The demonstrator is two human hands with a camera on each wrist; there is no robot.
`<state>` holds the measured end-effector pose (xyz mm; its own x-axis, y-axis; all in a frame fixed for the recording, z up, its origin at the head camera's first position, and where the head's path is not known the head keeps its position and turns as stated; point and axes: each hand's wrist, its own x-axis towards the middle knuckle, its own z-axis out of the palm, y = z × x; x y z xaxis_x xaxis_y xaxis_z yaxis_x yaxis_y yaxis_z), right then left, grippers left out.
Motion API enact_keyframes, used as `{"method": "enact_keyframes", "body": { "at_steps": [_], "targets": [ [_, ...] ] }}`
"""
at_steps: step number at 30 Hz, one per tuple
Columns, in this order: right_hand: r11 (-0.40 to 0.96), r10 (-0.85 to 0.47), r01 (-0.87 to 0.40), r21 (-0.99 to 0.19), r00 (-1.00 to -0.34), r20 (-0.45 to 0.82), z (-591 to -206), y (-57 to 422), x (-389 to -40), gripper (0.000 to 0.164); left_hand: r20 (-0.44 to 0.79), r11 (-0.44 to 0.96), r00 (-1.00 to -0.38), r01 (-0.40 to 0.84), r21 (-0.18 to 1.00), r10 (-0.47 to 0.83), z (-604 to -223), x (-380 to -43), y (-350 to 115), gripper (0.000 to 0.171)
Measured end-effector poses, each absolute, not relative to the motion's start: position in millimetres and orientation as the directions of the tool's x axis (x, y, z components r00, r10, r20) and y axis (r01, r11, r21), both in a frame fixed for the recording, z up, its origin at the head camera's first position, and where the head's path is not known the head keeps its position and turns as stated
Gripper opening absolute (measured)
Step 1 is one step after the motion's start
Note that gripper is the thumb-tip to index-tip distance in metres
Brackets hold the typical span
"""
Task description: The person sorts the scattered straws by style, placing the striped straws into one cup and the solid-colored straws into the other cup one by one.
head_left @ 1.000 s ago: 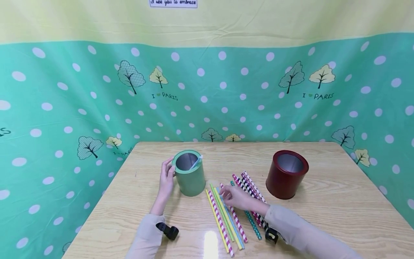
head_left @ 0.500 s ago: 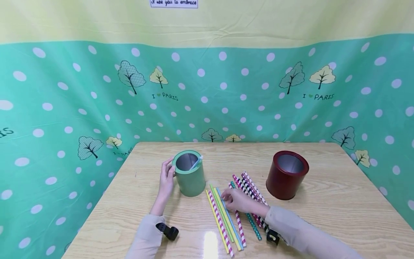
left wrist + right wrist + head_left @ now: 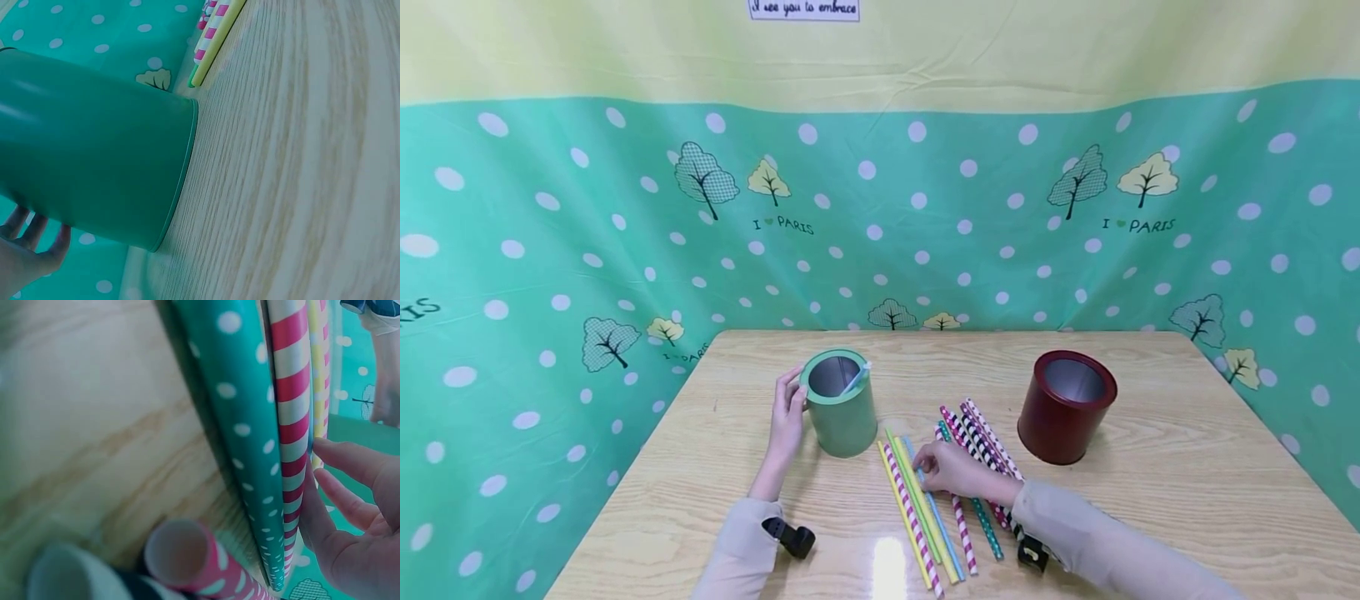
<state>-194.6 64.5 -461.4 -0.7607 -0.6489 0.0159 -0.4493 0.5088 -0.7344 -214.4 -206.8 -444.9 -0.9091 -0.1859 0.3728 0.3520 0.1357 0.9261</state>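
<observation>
In the head view my left hand (image 3: 786,417) holds the left side of a green tin (image 3: 844,425) near its rim. One light-blue straw (image 3: 855,379) leans inside that tin. The left wrist view shows the fingertips (image 3: 62,234) against the tin's wall. My right hand (image 3: 953,468) is low over the straws on the table, thumb and finger pinching a blue straw (image 3: 946,533). In the right wrist view those fingertips meet at the blue straw, just beyond a pink-and-white striped straw (image 3: 292,419) and a teal dotted straw (image 3: 250,444).
Yellow, green and striped straws (image 3: 917,525) lie left of the right hand. Several dotted and black-striped straws (image 3: 985,433) lie under and beyond the right forearm. A dark red tin (image 3: 1063,417) stands at the right on the wooden table (image 3: 1187,467), with a patterned cloth (image 3: 925,208) behind.
My right hand has shifted slightly right and down, and the pink-and-white striped straw beside it has moved right, away from the blue straw. The left hand and green tin have stayed put.
</observation>
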Motion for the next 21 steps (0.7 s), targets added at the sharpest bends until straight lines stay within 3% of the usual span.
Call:
{"method": "enact_keyframes", "body": {
  "at_steps": [21],
  "targets": [
    [0.541,-0.593,-0.338,-0.77,-0.802,-0.065,-461.8,60.8,-188.4,0.026,0.353,0.115,-0.916,0.336,0.935,-0.192,-443.4,-213.7,-205.9,0.035]
  ]
}}
